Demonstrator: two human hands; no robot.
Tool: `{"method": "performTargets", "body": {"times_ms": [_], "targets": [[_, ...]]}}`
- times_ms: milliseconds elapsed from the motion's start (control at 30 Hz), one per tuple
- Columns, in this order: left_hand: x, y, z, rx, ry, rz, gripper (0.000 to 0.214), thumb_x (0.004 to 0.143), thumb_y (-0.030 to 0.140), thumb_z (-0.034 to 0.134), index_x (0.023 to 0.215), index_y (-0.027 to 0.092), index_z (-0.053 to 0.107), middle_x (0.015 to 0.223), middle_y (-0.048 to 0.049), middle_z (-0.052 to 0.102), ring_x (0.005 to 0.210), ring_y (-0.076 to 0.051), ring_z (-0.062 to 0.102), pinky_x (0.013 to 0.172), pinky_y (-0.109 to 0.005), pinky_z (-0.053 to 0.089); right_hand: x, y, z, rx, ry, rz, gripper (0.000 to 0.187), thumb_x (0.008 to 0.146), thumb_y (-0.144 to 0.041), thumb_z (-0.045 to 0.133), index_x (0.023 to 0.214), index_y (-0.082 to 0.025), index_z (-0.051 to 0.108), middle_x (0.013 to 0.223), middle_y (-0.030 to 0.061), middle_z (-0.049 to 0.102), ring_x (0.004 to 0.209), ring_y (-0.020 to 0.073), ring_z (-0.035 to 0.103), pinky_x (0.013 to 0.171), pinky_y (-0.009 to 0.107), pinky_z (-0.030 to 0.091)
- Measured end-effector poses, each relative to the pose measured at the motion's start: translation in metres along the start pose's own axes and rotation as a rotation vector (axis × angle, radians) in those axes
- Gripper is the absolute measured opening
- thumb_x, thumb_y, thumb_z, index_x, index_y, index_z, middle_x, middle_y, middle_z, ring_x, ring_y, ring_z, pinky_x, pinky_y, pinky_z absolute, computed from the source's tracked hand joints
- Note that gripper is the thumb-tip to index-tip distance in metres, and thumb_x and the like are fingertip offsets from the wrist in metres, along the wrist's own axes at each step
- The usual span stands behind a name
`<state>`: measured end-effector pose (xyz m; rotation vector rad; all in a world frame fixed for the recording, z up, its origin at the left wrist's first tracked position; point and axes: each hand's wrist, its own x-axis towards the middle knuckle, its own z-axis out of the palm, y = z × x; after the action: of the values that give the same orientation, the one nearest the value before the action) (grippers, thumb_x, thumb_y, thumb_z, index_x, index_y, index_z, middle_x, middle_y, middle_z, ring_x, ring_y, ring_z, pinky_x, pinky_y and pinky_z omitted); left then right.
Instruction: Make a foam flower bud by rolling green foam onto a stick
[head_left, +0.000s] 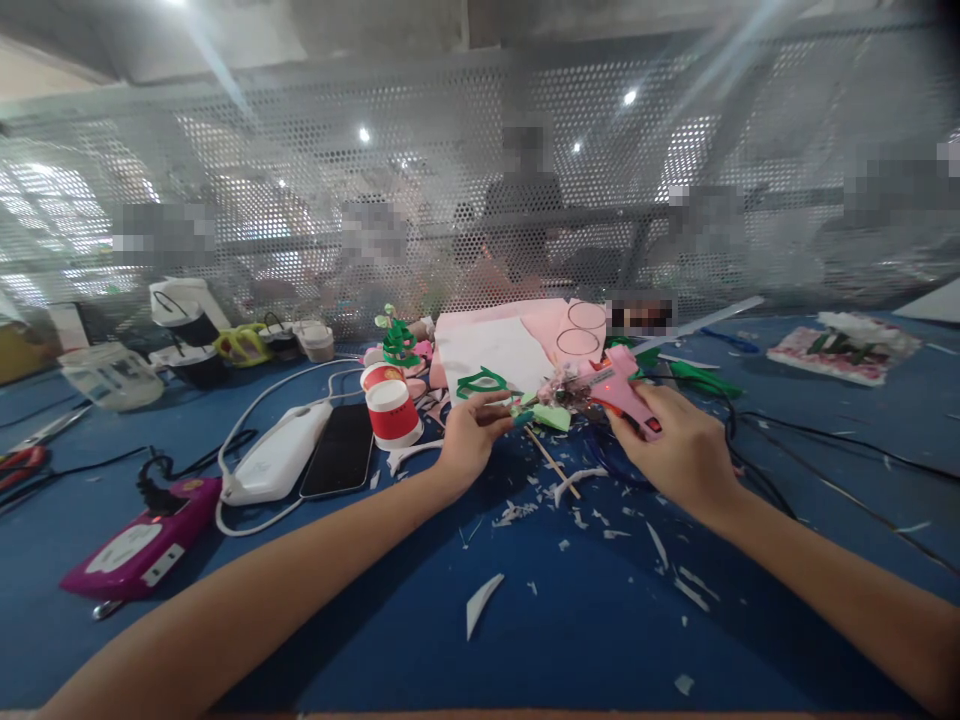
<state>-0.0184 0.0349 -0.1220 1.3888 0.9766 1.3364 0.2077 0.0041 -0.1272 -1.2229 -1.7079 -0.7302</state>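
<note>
My right hand (682,445) is wrapped round the handle of a pink hot glue gun (616,380), with a clear glue stick (701,325) jutting from its back. The gun's nozzle end points left and is crusted with greyish residue. My left hand (474,437) is closed in a pinch on a small green piece (523,418), just left of the nozzle; its exact shape is too small to make out. Behind the left hand lie bent green strips (480,382) on a white paper sheet (499,350). A light green scrap (553,415) rests below the nozzle.
Two red-and-white paper cups (394,415), a black phone (339,450), a white power bank (277,455) and a purple power strip (142,540) stand left. Pink paper (469,325) lies behind. A wooden stick (553,462) and paper scraps litter the blue table (585,640). Cables trail right.
</note>
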Motion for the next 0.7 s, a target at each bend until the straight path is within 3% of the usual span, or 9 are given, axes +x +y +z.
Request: {"method": "performTargets", "body": {"times_ms": [200,367,500,600,700], "targets": [[0.004,-0.004,0.0,-0.018,0.039,0.011,0.039,0.058,0.017,0.072,0.095,0.014,0.061,0.075,-0.0047,0.067,0.074,-0.016,0.063,0.068,-0.027,0.049,0.015,0.013,-0.009,-0.163,0.02,0.161,0.036,0.075,-0.042,0.052,0.093,-0.011,0.058,0.076,0.0121,0.064,0.065,0.0239,0.06,0.054,0.031,0.044],[0.004,-0.002,0.0,0.003,0.072,0.033,0.04,0.058,0.017,0.072,0.097,0.016,0.061,0.076,-0.0026,0.067,0.073,-0.015,0.063,0.07,-0.028,0.05,0.028,0.049,-0.018,-0.405,-0.224,0.434,0.047,0.078,-0.05,0.041,0.079,-0.008,0.06,0.062,0.0182,0.06,0.049,0.0257,0.056,0.042,0.032,0.033],[0.003,-0.001,0.001,-0.023,0.05,0.05,0.039,0.059,0.019,0.071,0.097,0.016,0.06,0.079,-0.0028,0.068,0.078,-0.015,0.063,0.076,-0.029,0.049,0.021,0.087,-0.012,-0.324,-0.491,0.452,0.049,0.079,-0.048,0.035,0.05,-0.015,0.057,0.045,0.0124,0.053,0.031,0.015,0.042,0.037,0.03,0.028],[0.003,-0.001,0.001,-0.047,0.043,0.056,0.038,0.059,0.02,0.072,0.095,0.016,0.06,0.079,-0.0031,0.068,0.08,-0.016,0.063,0.077,-0.03,0.05,0.009,0.112,0.001,-0.255,-0.451,0.393,0.048,0.076,-0.047,0.04,0.039,-0.018,0.049,0.035,0.0055,0.043,0.025,0.0087,0.029,0.036,0.029,0.026],[0.004,-0.003,0.001,-0.047,0.046,0.062,0.037,0.058,0.02,0.072,0.093,0.015,0.061,0.079,-0.0031,0.067,0.079,-0.016,0.063,0.075,-0.03,0.05,-0.002,0.133,0.015,-0.287,-0.405,0.468,0.042,0.068,-0.046,0.048,0.035,-0.02,0.044,0.032,0.0038,0.039,0.029,0.0126,0.035,0.041,0.033,0.03]]}}
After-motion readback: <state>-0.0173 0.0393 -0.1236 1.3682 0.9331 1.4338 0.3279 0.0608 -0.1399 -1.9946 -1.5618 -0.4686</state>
